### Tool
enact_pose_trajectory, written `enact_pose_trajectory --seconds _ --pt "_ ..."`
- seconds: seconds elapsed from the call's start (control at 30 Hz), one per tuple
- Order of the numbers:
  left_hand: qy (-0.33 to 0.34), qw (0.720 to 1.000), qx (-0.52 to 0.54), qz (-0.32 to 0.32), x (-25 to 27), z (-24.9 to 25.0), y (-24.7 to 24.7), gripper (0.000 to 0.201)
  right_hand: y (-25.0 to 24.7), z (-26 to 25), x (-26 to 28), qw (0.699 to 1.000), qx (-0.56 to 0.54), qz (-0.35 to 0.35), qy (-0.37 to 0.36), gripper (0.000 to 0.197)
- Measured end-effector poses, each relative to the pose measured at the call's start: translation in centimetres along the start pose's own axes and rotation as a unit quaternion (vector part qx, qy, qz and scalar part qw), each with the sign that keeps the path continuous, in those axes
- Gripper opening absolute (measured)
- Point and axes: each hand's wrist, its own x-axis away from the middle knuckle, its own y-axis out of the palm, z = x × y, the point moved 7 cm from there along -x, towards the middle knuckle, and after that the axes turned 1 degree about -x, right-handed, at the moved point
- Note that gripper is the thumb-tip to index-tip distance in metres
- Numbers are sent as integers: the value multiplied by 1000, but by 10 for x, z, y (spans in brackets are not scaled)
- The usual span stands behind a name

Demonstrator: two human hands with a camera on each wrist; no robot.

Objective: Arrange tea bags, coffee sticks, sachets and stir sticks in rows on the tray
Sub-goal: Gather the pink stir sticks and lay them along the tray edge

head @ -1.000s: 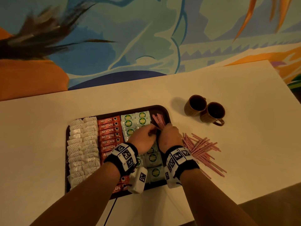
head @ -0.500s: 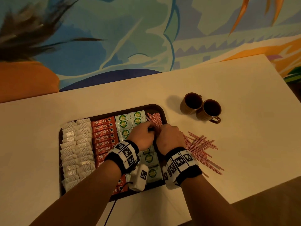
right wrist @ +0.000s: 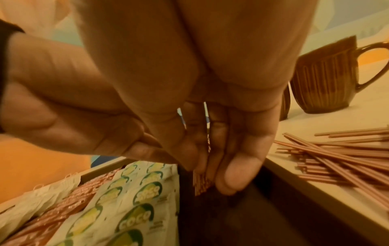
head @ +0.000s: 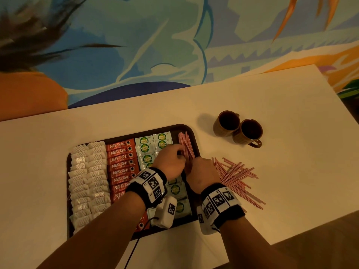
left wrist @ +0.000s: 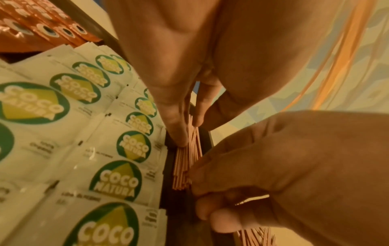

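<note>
A dark brown tray (head: 68,171) holds rows of white tea bags (head: 87,177), red Nescafe coffee sticks (head: 120,158) and Coco Natura sachets (head: 153,142). A bundle of pink stir sticks (head: 185,142) lies in its right-hand column. My left hand (head: 181,155) pinches the bundle between thumb and fingers (left wrist: 174,129), seen close in the left wrist view around the sticks (left wrist: 185,166). My right hand (head: 191,164) curls its fingers (right wrist: 233,174) round the near end of the same bundle (right wrist: 200,183). The hands hide the bundle's middle.
A loose pile of stir sticks (head: 237,177) lies on the cream table (head: 281,171) just right of the tray. Two brown mugs (head: 227,123) (head: 249,133) stand side by side behind the pile. The table's near edge runs close under my right forearm.
Both hands have stayed on the stir stick bundle in the tray's right column, barely shifting. The head view has drifted a little.
</note>
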Motion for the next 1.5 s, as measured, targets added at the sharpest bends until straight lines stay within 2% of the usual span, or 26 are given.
enact_pose_trajectory --seconds 0.1,0.17,0.33,0.43,0.63,0.83,0.9,1.0,1.1,1.2,1.33,1.43,1.5 --pt "9 1000 -22 0 -1 3 1 48 -8 -1 -2 999 -8 29 -20 9" --pt "14 999 -29 -1 -1 4 2 50 -13 0 0 999 2 43 -33 16" --pt "32 998 -54 -6 -1 10 6 56 8 -3 4 996 40 -39 -66 27" --pt "34 997 -74 -15 -3 10 9 53 16 -1 2 996 29 -51 -71 28" --pt "39 996 -84 4 -3 8 7 48 10 2 -3 993 19 -10 -116 8" --pt "48 996 -79 18 -2 15 3 45 5 1 -4 992 14 -1 -127 16" --pt "50 995 -81 17 0 16 3 44 -1 2 -2 992 -5 17 -128 11" --pt "57 995 -83 15 1 16 4 41 -13 4 2 988 -35 56 -141 14" --pt "68 993 -91 14 4 18 9 38 -26 22 4 983 -82 102 -126 18" --pt "79 990 -114 8 7 19 14 34 -39 65 4 985 -90 138 -56 18" --pt "92 989 -114 25 10 26 16 30 -44 125 9 991 -40 130 19 45" --pt "97 989 -89 60 14 41 16 27 -39 140 18 993 12 113 11 68" --pt "119 987 -100 50 19 56 27 27 -33 143 26 993 36 109 1 89"
